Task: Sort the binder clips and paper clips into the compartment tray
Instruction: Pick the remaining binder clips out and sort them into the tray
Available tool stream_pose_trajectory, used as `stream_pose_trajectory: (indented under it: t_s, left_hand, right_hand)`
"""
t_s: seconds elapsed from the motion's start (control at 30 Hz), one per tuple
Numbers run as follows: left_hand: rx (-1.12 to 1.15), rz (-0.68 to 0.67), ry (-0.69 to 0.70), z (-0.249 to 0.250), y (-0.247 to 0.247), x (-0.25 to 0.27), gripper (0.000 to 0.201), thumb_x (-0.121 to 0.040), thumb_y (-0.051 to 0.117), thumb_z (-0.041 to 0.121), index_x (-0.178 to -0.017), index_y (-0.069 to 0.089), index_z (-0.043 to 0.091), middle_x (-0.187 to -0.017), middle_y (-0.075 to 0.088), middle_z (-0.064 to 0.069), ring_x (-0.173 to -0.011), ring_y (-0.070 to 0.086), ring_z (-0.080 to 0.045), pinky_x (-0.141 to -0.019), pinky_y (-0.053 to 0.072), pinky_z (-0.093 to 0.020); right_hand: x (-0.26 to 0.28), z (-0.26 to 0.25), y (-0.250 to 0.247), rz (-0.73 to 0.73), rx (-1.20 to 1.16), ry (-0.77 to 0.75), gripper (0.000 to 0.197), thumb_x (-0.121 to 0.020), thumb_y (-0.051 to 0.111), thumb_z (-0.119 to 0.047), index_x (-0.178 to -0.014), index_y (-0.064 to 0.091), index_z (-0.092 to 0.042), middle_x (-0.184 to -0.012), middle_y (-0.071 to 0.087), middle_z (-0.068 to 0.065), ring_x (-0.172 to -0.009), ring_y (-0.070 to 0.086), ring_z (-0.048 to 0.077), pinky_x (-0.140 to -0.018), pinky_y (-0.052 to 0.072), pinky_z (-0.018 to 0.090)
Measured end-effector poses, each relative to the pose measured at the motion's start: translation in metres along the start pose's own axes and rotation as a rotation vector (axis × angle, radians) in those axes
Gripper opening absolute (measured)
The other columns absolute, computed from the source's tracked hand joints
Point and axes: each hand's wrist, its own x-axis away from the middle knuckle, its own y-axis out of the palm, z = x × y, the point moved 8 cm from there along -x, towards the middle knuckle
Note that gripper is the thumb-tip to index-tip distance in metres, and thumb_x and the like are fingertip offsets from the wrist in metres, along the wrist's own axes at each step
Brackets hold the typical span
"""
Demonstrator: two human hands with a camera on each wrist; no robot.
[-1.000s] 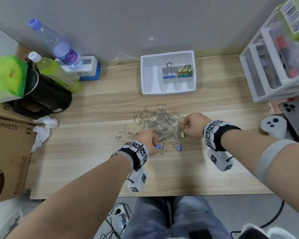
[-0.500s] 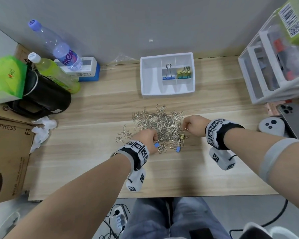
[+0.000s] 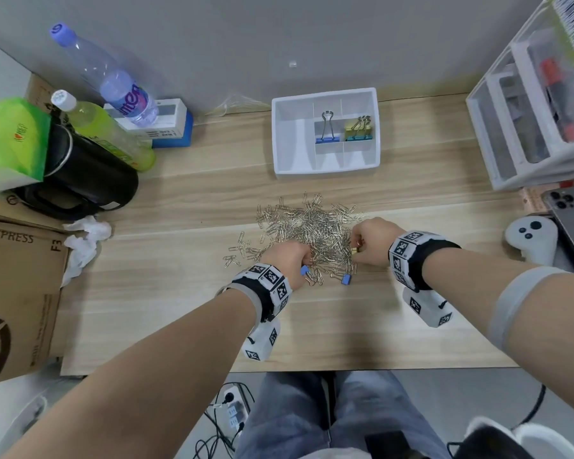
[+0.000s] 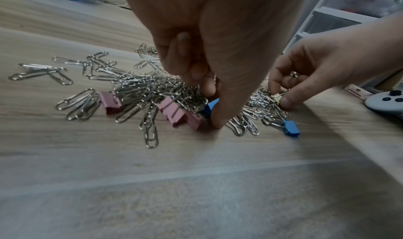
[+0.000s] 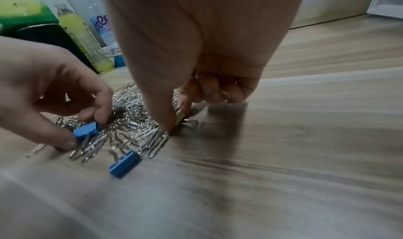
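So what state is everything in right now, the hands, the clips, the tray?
Left hand: pinching a blue binder clip at the pile's near edge.
Right hand: pinching a yellow binder clip.
Second blue binder clip: loose on the table.
Pink binder clips: lying in the pile.
Paper clips: heaped, unsorted.
Compartment tray: holds a few upright binder clips.

Two hands, three pink binder clips, two loose blue binder clips, one tray, two bottles, countless paper clips.
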Motion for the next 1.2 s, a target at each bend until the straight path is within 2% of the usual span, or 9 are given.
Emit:
stream_pose_trajectory:
  t_s: [0.17, 0.23, 0.33, 0.47, 0.57, 0.67, 0.9, 1.1, 1.2]
  left_hand:
    - [0.003, -0.023, -0.004, 0.003, -0.008, 0.001, 0.027, -0.069, 0.072, 0.031, -0.091, 0.06, 0.023, -0.086, 0.055, 0.008, -0.078, 0.054, -0.016, -0.06, 0.042, -0.026]
    - [0.067, -0.031, -0.01, 0.002, -0.012, 0.001, 0.026, -0.068, 0.071, 0.028, -0.09, 0.059, 0.022, -0.082, 0.062, 0.006, -0.078, 0.059, -0.017, -0.058, 0.045, -0.026]
    - [0.189, -0.049, -0.015, -0.001, -0.018, 0.002, 0.026, -0.068, 0.068, 0.021, -0.093, 0.059, 0.023, -0.08, 0.068, 0.004, -0.078, 0.065, -0.019, -0.063, 0.054, -0.029]
    - [0.319, -0.095, 0.0, 0.002, -0.02, 0.004, 0.039, -0.079, 0.058, 0.008, -0.112, 0.057, 0.03, -0.073, 0.07, 0.003, -0.056, 0.067, -0.01, -0.058, 0.057, -0.027]
    - [0.345, -0.122, -0.025, 0.007, -0.018, 0.004, 0.035, -0.086, 0.049, 0.006, -0.109, 0.064, 0.028, -0.085, 0.068, 0.0, -0.058, 0.072, -0.019, -0.057, 0.061, -0.033]
    - [0.357, -0.133, -0.069, 0.012, -0.016, 0.001, 0.03, -0.087, 0.041, 0.004, -0.091, 0.065, 0.021, -0.067, 0.062, -0.001, -0.062, 0.07, -0.03, -0.051, 0.054, -0.03]
    - [0.346, -0.15, -0.026, 0.032, -0.012, -0.015, 0.007, -0.088, 0.051, 0.016, -0.085, 0.057, 0.014, -0.07, 0.055, 0.0, -0.051, 0.048, -0.013, -0.046, 0.042, -0.022]
    - [0.181, -0.146, 0.044, 0.056, -0.008, -0.031, 0.021, -0.091, 0.05, 0.027, -0.072, 0.053, 0.02, -0.068, 0.058, 0.001, -0.066, 0.057, -0.02, -0.063, 0.049, -0.03]
    - [0.06, -0.184, 0.137, 0.066, 0.001, -0.03, 0.008, -0.086, 0.052, 0.021, -0.084, 0.059, 0.019, -0.079, 0.064, 0.001, -0.076, 0.061, -0.022, -0.067, 0.052, -0.03]
  right_hand:
    - [-0.004, 0.006, -0.009, -0.013, -0.083, 0.083, 0.035, -0.073, 0.065, -0.043, -0.081, 0.071, -0.009, -0.08, 0.068, 0.007, -0.078, 0.065, 0.024, -0.07, 0.056, 0.034]
    - [-0.006, 0.007, -0.009, -0.047, -0.17, 0.101, 0.043, -0.078, 0.062, -0.044, -0.069, 0.062, -0.003, -0.067, 0.059, 0.01, -0.068, 0.058, 0.026, -0.064, 0.05, 0.032]
    - [-0.006, 0.005, -0.011, -0.062, -0.308, 0.147, 0.04, -0.086, 0.057, -0.041, -0.059, 0.049, -0.012, -0.059, 0.047, 0.007, -0.059, 0.046, 0.023, -0.058, 0.035, 0.028]
    - [-0.006, 0.001, -0.011, -0.11, -0.5, 0.185, 0.039, -0.089, 0.051, -0.033, -0.06, 0.057, -0.008, -0.053, 0.058, 0.005, -0.047, 0.047, 0.019, -0.055, 0.038, 0.026]
    - [-0.006, 0.002, -0.008, -0.159, -0.536, 0.201, 0.034, -0.087, 0.05, -0.033, -0.065, 0.059, -0.009, -0.063, 0.064, 0.008, -0.046, 0.045, 0.02, -0.05, 0.037, 0.024]
    - [-0.006, 0.005, -0.006, -0.198, -0.528, 0.199, 0.033, -0.085, 0.05, -0.035, -0.069, 0.062, -0.01, -0.066, 0.067, 0.009, -0.044, 0.045, 0.019, -0.049, 0.037, 0.024]
    - [0.005, 0.012, -0.009, -0.211, -0.581, 0.162, 0.029, -0.094, 0.049, -0.028, -0.073, 0.064, -0.015, -0.059, 0.06, 0.001, -0.044, 0.042, 0.016, -0.042, 0.032, 0.02]
    - [0.007, 0.041, -0.012, -0.149, -0.592, 0.256, 0.027, -0.089, 0.041, -0.015, -0.073, 0.061, -0.006, -0.066, 0.055, 0.011, -0.052, 0.045, 0.023, -0.047, 0.034, 0.024]
    - [0.008, 0.05, -0.008, -0.151, -0.638, 0.277, 0.027, -0.09, 0.037, -0.015, -0.069, 0.053, -0.008, -0.061, 0.052, 0.008, -0.049, 0.043, 0.022, -0.045, 0.031, 0.023]
